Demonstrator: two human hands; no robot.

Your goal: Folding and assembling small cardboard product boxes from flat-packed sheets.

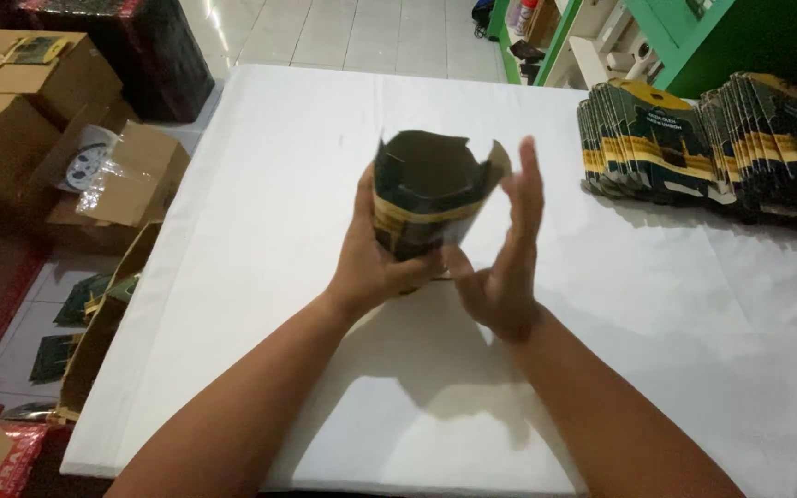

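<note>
While the left hand point(375, 263) wraps its grip around the lower part of a dark green carton with a yellow band point(426, 198), the carton stands upright in the air above the counter point(279, 166), its open top flaps pointing up and away from the person. The left thumb lies along the carton's left wall and the fingers curl under and across its front near the base, so the left grip is clamped on the carton. The carton sits mostly above and slightly to the right of that hand.

Just beside the carton's right edge, the right hand point(505, 267) is held flat, its fingers straight and pointing up, the palm facing the carton's side. Its grip is apart, closed on nothing; whether the palm touches the carton's right flap I cannot tell.

The counter is covered in white. Near its far right edge lie two leaning rows of flat cartons point(703, 148) in the same dark green and yellow, well apart from both hands. Left of the counter, on the floor, stand brown cardboard boxes point(43, 101), one of them open with clear plastic point(94, 171) inside.
</note>
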